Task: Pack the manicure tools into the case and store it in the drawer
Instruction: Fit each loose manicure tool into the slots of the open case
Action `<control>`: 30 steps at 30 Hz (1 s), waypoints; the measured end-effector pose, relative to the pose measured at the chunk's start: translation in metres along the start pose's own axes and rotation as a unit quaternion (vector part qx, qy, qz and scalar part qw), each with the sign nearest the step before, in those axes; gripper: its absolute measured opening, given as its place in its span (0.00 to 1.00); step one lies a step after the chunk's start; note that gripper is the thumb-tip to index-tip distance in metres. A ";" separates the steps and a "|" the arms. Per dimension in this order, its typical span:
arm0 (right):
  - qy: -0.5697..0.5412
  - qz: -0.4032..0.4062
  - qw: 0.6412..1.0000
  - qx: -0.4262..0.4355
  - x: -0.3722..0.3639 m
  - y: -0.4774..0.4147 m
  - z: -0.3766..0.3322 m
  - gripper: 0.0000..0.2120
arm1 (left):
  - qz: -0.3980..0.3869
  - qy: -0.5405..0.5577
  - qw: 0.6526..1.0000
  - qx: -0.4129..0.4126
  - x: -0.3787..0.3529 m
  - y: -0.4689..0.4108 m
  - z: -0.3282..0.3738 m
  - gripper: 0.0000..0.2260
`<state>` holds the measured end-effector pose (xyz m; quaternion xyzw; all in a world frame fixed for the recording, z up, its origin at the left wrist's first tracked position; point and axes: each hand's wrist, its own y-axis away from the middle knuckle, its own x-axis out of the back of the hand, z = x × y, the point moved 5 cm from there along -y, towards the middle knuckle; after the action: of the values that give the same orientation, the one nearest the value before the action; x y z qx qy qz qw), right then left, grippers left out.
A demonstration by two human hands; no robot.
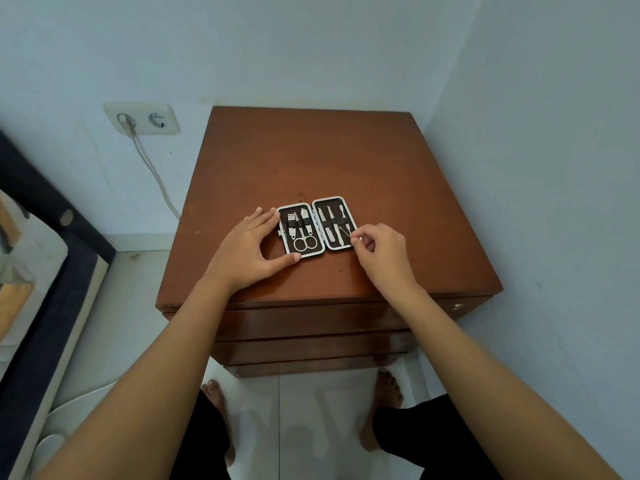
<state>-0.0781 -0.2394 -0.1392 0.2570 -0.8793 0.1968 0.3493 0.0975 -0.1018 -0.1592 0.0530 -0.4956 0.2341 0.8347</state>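
Observation:
A small manicure case with a white rim and dark lining lies open flat on the brown wooden drawer unit. Its left half holds clippers and round-handled scissors under a strap. Its right half holds several slim metal tools. My left hand rests on the top, with fingers and thumb against the case's left edge and front corner. My right hand pinches the lower end of a thin metal tool that lies slanted in the right half.
The drawer fronts below the top are shut. White walls stand close behind and to the right. A double socket with a plugged cable is on the left wall. A dark bed frame runs along the left. My bare feet stand on white floor tiles.

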 end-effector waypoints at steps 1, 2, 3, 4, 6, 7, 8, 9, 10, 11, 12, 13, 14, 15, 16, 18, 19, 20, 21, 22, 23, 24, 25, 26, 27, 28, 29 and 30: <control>0.006 0.002 1.000 0.002 0.000 0.000 -0.001 0.06 | 0.001 -0.001 1.000 -0.001 0.000 0.000 0.000 0.46; 0.014 0.004 1.000 0.007 0.000 0.001 -0.003 0.06 | 0.002 -0.002 1.000 -0.002 0.000 0.000 0.000 0.46; 0.023 0.003 1.000 0.013 -0.001 0.002 -0.005 0.06 | 0.002 -0.003 1.000 -0.002 0.000 0.000 0.000 0.45; 0.033 0.003 0.999 0.018 -0.002 0.003 -0.008 0.06 | 0.002 -0.004 1.000 -0.001 0.000 -0.001 0.000 0.45; 0.054 0.003 0.998 0.023 -0.002 0.004 -0.012 0.07 | 0.001 -0.004 1.000 -0.002 0.000 -0.001 0.000 0.45; 0.063 0.004 0.998 0.025 -0.002 0.005 -0.013 0.07 | 0.001 -0.003 1.000 -0.003 0.000 -0.001 0.000 0.46; 0.069 0.006 0.997 0.027 -0.002 0.005 -0.014 0.07 | 0.001 -0.001 1.000 -0.003 0.000 -0.001 0.000 0.46; 0.071 0.008 0.997 0.027 -0.002 0.005 -0.015 0.07 | 0.003 0.001 1.000 -0.003 0.000 -0.001 0.000 0.46; 0.071 0.009 0.997 0.028 -0.002 0.006 -0.015 0.07 | 0.005 0.003 1.000 -0.003 0.001 -0.001 0.000 0.46; 0.072 0.009 0.997 0.030 -0.002 0.006 -0.015 0.08 | 0.007 0.004 1.000 -0.003 0.001 0.000 0.000 0.46; 0.073 0.009 0.997 0.033 -0.003 0.006 -0.015 0.08 | 0.008 0.003 1.000 -0.003 0.001 0.000 0.000 0.46; 0.078 0.008 0.996 0.040 -0.004 0.007 -0.014 0.09 | 0.009 0.001 1.000 -0.003 0.001 0.000 0.000 0.46; 0.086 0.006 0.995 0.048 -0.005 0.009 -0.015 0.09 | 0.009 0.000 1.000 -0.002 0.001 0.000 0.000 0.46; 0.095 0.006 0.994 0.059 -0.007 0.010 -0.014 0.10 | 0.010 0.000 1.000 -0.002 0.001 0.000 0.000 0.46; 0.104 0.006 0.992 0.069 -0.009 0.012 -0.014 0.10 | 0.010 0.002 1.000 -0.001 0.001 0.000 0.000 0.46; 0.120 0.005 0.989 0.085 -0.011 0.015 -0.014 0.11 | 0.009 0.002 1.000 0.000 0.001 0.000 0.000 0.46; 0.128 0.002 0.988 0.090 -0.012 0.017 -0.014 0.11 | 0.010 0.001 1.000 0.000 0.001 0.000 0.000 0.46; 0.134 0.000 0.987 0.092 -0.013 0.017 -0.014 0.11 | 0.010 0.001 1.000 -0.001 0.001 0.000 0.000 0.46; 0.137 -0.001 0.986 0.093 -0.013 0.017 -0.015 0.12 | 0.011 0.001 1.000 -0.002 0.001 0.000 0.000 0.46; 0.139 -0.002 0.986 0.093 -0.013 0.017 -0.016 0.12 | 0.010 0.001 1.000 -0.002 0.001 0.000 0.001 0.46; 0.143 -0.003 0.985 0.093 -0.013 0.016 -0.017 0.12 | 0.009 0.000 1.000 -0.003 0.001 0.000 0.001 0.46; 0.148 -0.006 0.985 0.093 -0.014 0.016 -0.018 0.13 | 0.009 -0.001 1.000 -0.002 0.002 0.000 0.001 0.46; 0.154 -0.011 0.984 0.092 -0.015 0.015 -0.018 0.13 | 0.008 -0.001 1.000 -0.002 0.002 0.000 0.002 0.46; 0.159 -0.016 0.983 0.091 -0.016 0.014 -0.019 0.14 | 0.007 -0.001 1.000 -0.001 0.002 0.000 0.002 0.46; 0.164 -0.022 0.982 0.089 -0.017 0.014 -0.019 0.14 | 0.007 -0.002 1.000 0.000 0.002 0.000 0.001 0.46; 0.169 -0.027 0.981 0.086 -0.017 0.013 -0.020 0.14 | 0.006 -0.003 1.000 0.000 0.002 0.000 0.001 0.46; 0.176 -0.033 0.980 0.083 -0.017 0.013 -0.020 0.15 | 0.006 -0.003 1.000 0.001 0.001 0.000 0.001 0.46; 0.187 -0.039 0.978 0.081 -0.016 0.012 -0.021 0.15 | 0.006 -0.004 1.000 0.001 0.001 0.000 0.000 0.46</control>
<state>-0.0643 -0.2137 -0.1390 0.2773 -0.7689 0.2983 0.4929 0.0977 -0.1020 -0.1580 0.0516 -0.4988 0.2396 0.8313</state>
